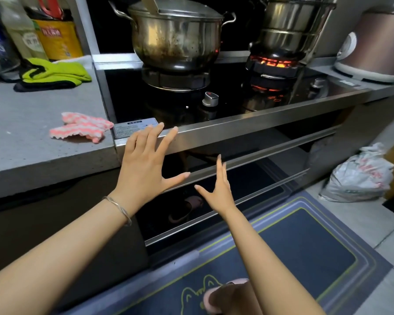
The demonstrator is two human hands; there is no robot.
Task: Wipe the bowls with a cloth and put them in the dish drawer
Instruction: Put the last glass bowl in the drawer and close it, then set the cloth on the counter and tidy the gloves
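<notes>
Progress (judgement): no bowl in view anywhere, not on the surface (32,142), not in either hand. Pink cloth (82,129) lies crumpled on the surface near its front corner, just left of the stove, w/ nobody touching it. Dish drawer (259,173) sits under the stove; its dark front looks pushed in, contents hidden, so can't confirm bowls inside.

Cloth put down + no bowls out + drawer in suggests wiping & stowing are done, or else not begun. One frame can't settle it. I lean toward done.

Hands:
- L hand (146,160): fingers spread wide, holds nothing, in front of the stove's steel front edge. Fingertips at or just off the edge; contact unclear. Thin bracelet (118,209) on wrist.
- R hand (218,189): flat, fingers straight, thumb out, empty, held before the drawer front. Touching it or not: can't tell.

Counts:
- bowls: 0 seen
- pink cloth: 1
- green-and-black cloth (52,72): 1, folded, at the back of the surface
- pots: 2, a lidded pot (175,37) on the L burner and a stacked steamer pot (291,26) on the R
- burners: 2, only the R burner (273,62) glowing red
- knobs: 2, L knob (210,98) and R knob (319,83)
- rice cooker (373,48): 1, far R
- bottles/tins at back L: at least 3, partly cut off
- plastic bag (359,176): 1, on the floor to the R
- floor mat (282,246): 1, w/ one pink slipper (225,294) on it
</notes>
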